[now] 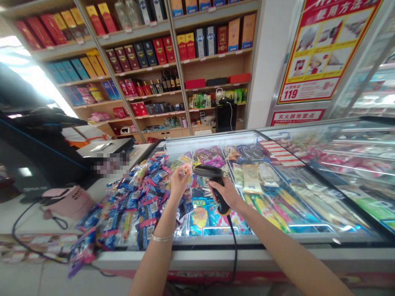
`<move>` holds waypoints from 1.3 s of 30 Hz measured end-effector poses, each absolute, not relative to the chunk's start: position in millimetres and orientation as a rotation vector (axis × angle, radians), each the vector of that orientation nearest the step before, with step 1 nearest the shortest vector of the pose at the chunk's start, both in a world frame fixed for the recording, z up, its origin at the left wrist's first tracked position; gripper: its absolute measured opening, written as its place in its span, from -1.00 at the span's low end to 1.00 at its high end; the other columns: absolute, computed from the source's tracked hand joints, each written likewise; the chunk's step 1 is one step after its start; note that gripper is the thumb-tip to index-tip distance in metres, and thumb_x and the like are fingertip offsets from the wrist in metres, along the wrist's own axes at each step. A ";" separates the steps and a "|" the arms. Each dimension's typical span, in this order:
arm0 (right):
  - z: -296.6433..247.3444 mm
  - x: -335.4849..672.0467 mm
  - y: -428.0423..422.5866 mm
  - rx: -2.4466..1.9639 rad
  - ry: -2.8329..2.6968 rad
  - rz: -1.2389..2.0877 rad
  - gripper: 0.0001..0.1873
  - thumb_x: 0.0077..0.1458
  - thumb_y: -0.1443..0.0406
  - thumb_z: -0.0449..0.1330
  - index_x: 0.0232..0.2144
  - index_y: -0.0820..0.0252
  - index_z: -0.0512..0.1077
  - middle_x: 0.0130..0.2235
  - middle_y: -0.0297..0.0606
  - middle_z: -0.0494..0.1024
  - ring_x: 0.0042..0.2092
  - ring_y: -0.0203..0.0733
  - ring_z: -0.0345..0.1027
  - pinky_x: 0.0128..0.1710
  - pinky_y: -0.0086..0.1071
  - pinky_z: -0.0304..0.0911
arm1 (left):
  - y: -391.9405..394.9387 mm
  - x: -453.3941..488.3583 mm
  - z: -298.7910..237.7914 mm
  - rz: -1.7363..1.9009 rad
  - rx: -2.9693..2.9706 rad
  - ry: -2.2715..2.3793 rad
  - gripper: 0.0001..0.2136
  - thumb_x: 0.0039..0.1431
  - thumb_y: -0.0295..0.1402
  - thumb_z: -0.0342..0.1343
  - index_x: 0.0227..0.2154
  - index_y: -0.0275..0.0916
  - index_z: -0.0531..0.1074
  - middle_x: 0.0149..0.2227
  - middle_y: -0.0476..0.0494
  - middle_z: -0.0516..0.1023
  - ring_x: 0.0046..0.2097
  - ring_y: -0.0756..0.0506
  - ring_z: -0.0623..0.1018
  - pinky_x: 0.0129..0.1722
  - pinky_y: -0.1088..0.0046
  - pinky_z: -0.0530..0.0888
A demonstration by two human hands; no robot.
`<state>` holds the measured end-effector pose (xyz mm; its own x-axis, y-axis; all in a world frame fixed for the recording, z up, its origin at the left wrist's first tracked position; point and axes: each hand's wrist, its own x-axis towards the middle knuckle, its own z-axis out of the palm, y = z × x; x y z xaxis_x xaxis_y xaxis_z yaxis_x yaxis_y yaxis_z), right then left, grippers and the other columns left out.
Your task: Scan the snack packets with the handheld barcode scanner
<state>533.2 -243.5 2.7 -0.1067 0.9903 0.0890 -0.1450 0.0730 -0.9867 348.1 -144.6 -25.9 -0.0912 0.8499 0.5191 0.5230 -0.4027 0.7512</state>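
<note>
My right hand [227, 192] is wrapped round the grip of a black barcode scanner [210, 172] with a yellow-tipped base. Its head points left, and a black cable hangs from the handle. My left hand [180, 181] pinches a small shiny pinkish packet [187, 169] just in front of the scanner's head; the print on it is too small to read. Below and to the left, a heap of blue and pink snack packets [148, 205] lies over the glass top of the freezer [197, 241]. Both hands are above this freezer.
Bagged ice creams [251, 176] show through the freezer glass. At left a pink bag [68, 201] and a dark cable lie on the white counter [18, 216], beside a large black monitor [33, 152]. Shelves of boxed goods [149, 53] and a red fire notice [327, 53] stand behind.
</note>
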 end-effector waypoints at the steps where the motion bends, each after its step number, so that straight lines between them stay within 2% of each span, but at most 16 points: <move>1: 3.0 533.2 -243.5 -0.987 -1.224 1.294 -0.72 -0.03 0.15 0.17 -0.63 0.20 0.32 -0.74 -0.41 0.30 -0.73 -0.33 0.16 -0.71 -0.45 0.12 | -145.2 348.2 -25.3 1.482 1.882 1.524 -0.76 -0.02 -0.25 0.16 -0.31 -0.27 0.52 -0.44 -0.05 0.51 -0.38 -0.04 0.46 -0.33 0.46 0.39; 6: 3.7 533.8 -242.4 -0.987 -1.225 1.286 -0.72 -0.03 0.15 0.17 -0.63 0.20 0.32 -0.74 -0.41 0.30 -0.73 -0.34 0.14 -0.72 -0.44 0.14 | -148.1 349.5 -21.9 1.474 1.869 1.518 -0.71 -0.02 -0.27 0.15 -0.22 -0.23 0.52 -0.40 -0.05 0.53 -0.35 -0.05 0.48 -0.33 0.47 0.39; 15: -4.7 531.3 -234.5 -0.978 -1.127 1.343 -0.75 -0.06 0.16 0.19 -0.57 0.22 0.34 -0.71 -0.42 0.33 -0.73 -0.34 0.17 -0.74 -0.46 0.12 | -146.7 350.4 -23.4 1.468 1.852 1.525 -0.70 -0.02 -0.22 0.14 -0.22 -0.22 0.51 -0.39 -0.05 0.55 -0.35 -0.06 0.49 -0.29 0.44 0.42; 20: 1.7 547.3 -236.7 -0.933 -0.873 1.432 -0.74 -0.17 0.16 0.22 -0.43 0.23 0.38 -0.63 -0.43 0.37 -0.69 -0.36 0.20 -0.74 -0.48 0.11 | -150.7 350.5 -11.8 1.538 1.821 1.414 -0.57 -0.01 -0.23 0.15 -0.03 -0.18 0.33 -0.25 -0.10 0.55 -0.30 -0.06 0.54 -0.27 0.43 0.44; 23: 6.2 584.9 -259.3 -0.920 -0.813 1.371 -0.72 -0.17 0.16 0.23 -0.42 0.24 0.38 -0.62 -0.43 0.37 -0.68 -0.38 0.20 -0.72 -0.48 0.13 | -151.3 366.6 -3.0 1.330 1.938 1.518 -0.57 -0.02 -0.24 0.17 -0.06 -0.18 0.30 -0.29 -0.12 0.57 -0.34 -0.10 0.55 -0.32 0.43 0.43; 25: 4.7 620.7 -281.8 -0.955 -0.773 1.282 -0.72 -0.16 0.16 0.23 -0.42 0.25 0.37 -0.62 -0.42 0.38 -0.68 -0.37 0.20 -0.72 -0.48 0.13 | -152.8 395.3 2.5 1.142 2.088 1.545 -0.66 -0.04 -0.24 0.19 -0.17 -0.18 0.35 -0.38 -0.11 0.56 -0.35 -0.13 0.55 -0.34 0.42 0.41; 28: -3.4 682.1 -318.0 -1.018 -0.661 1.157 -0.75 -0.14 0.18 0.23 -0.43 0.25 0.36 -0.62 -0.41 0.37 -0.69 -0.36 0.20 -0.74 -0.48 0.12 | -163.0 468.9 7.9 0.959 2.259 1.399 -0.78 -0.08 -0.28 0.22 -0.35 -0.19 0.39 -0.39 -0.13 0.56 -0.30 -0.17 0.55 -0.33 0.41 0.40; 33: -14.2 782.5 -367.8 -1.032 -0.425 0.977 -0.82 -0.07 0.23 0.18 -0.43 0.25 0.35 -0.62 -0.41 0.34 -0.68 -0.37 0.19 -0.73 -0.49 0.13 | -204.3 624.7 4.4 0.711 2.113 1.058 -0.83 -0.19 -0.37 0.28 -0.52 -0.26 0.41 -0.48 -0.10 0.52 -0.37 -0.13 0.54 -0.37 0.41 0.41; 36: -16.4 831.5 -385.5 -1.017 -0.319 0.898 -0.84 -0.01 0.23 0.16 -0.43 0.25 0.34 -0.62 -0.40 0.33 -0.68 -0.39 0.16 -0.71 -0.50 0.15 | -230.0 698.8 -1.3 0.652 2.097 0.926 -0.82 -0.18 -0.43 0.27 -0.42 -0.28 0.47 -0.45 -0.08 0.55 -0.36 -0.11 0.56 -0.35 0.43 0.44; 39: -20.3 867.2 -392.1 -1.011 -0.264 0.839 -0.84 0.02 0.23 0.15 -0.43 0.23 0.33 -0.58 -0.35 0.39 -0.66 -0.39 0.18 -0.69 -0.50 0.19 | -247.4 743.0 -10.7 0.707 2.128 0.910 -0.56 -0.10 -0.48 0.23 -0.06 -0.30 0.41 -0.11 -0.27 0.55 -0.10 -0.17 0.55 -0.15 0.37 0.46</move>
